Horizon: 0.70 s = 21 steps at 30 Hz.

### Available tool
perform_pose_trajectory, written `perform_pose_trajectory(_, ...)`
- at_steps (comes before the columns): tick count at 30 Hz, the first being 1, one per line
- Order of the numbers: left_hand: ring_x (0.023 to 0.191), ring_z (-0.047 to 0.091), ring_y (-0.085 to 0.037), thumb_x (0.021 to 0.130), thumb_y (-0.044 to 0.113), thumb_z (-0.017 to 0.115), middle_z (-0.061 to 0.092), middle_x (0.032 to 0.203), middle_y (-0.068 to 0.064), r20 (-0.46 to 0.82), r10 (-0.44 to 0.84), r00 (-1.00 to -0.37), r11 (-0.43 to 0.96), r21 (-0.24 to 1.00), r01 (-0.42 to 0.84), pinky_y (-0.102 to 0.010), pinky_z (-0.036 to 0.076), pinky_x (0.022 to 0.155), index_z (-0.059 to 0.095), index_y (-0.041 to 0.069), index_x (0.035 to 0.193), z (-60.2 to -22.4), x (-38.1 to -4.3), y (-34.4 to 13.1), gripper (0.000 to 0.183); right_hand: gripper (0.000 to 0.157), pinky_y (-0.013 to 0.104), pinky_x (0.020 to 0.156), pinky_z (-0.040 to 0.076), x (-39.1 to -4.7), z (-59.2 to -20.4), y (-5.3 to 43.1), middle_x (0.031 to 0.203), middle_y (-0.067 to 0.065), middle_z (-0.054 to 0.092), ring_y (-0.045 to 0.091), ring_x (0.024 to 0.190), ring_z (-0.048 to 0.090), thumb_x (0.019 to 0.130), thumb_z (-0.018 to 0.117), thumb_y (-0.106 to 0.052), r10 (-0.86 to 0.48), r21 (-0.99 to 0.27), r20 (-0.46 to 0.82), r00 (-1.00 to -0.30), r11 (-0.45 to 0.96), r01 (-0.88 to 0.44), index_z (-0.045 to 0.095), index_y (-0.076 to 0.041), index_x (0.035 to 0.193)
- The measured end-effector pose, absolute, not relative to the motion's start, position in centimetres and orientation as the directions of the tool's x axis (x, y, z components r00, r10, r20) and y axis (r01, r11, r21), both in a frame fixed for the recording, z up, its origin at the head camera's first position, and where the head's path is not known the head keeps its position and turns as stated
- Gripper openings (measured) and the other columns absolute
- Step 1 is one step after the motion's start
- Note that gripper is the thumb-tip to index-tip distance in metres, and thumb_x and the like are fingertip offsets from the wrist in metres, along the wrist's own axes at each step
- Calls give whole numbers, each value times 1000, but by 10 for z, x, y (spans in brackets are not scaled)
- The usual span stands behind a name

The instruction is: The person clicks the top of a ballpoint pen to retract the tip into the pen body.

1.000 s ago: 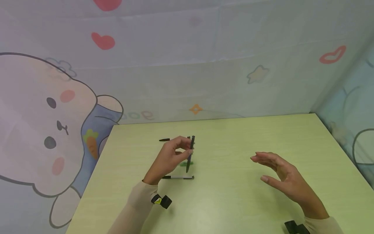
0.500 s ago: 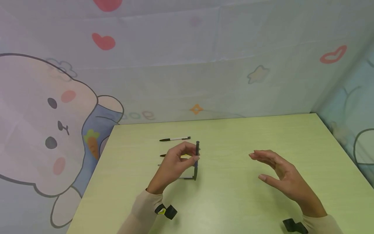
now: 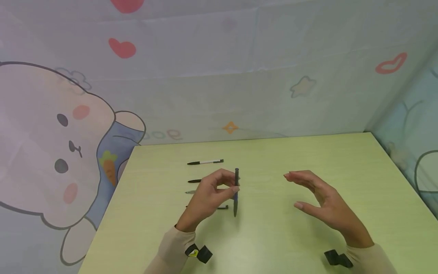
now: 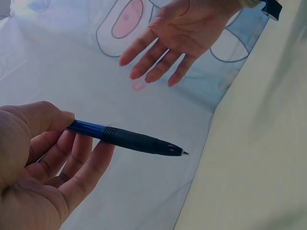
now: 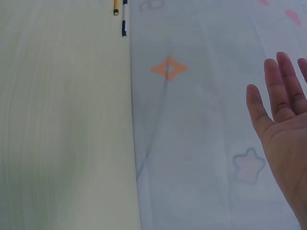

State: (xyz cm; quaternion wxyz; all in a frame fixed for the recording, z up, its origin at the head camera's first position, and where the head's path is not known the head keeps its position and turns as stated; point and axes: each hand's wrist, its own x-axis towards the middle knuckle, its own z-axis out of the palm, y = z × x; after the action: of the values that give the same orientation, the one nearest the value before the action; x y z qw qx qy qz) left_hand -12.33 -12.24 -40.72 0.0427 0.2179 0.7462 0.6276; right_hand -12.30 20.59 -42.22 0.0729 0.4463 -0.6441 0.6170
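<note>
My left hand (image 3: 213,194) pinches a blue pen (image 3: 236,194) between thumb and fingers, above the table. In the left wrist view the blue pen (image 4: 132,139) shows a dark ribbed grip and a bare metal writing tip. On the right, my right hand (image 3: 319,201) hovers over the table with fingers extended, thumb apart, holding nothing. Its palm faces the left hand. Behind and beneath the left hand lie several pens: a white-and-black pen (image 3: 205,162) at the back, a dark-tipped pen (image 3: 194,181), a clear-tipped pen (image 3: 190,192) and a white pen (image 3: 223,207), the last three partly hidden by the hand.
The pale yellow-green table (image 3: 267,243) ends at a printed cloth backdrop (image 3: 219,95) along its far edge. Another cloth (image 3: 421,125) hangs at the right side. In the right wrist view, a yellow pen (image 5: 116,7) lies beside a white-and-black one.
My left hand has carried the blue pen rightward and slightly nearer, and the pen has turned from slanted to nearly straight in the head view. My right hand has drifted slightly left.
</note>
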Motion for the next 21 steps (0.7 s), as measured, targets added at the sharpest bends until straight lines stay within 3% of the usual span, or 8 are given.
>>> perform_pose_trajectory(7,100,67,-23,96,6,70,67,108,-10,213,382,-899,95,959,268,-37,62,79,66,9,115,-406,-122,-117,19,72,28,115,38,-122,-408,199,138,26,53,28,133,51,73,69,28,-493,-750,611,-619,-110,-652,41,19,140)
perform_pose_trajectory(21,97,68,-22,95,5,70,68,106,-10,189,397,-898,56,972,229,-39,63,77,67,11,114,-408,-121,-107,20,86,26,116,35,-136,-427,197,144,20,51,24,137,48,72,81,18,-526,-764,547,-651,2,-645,41,7,147)
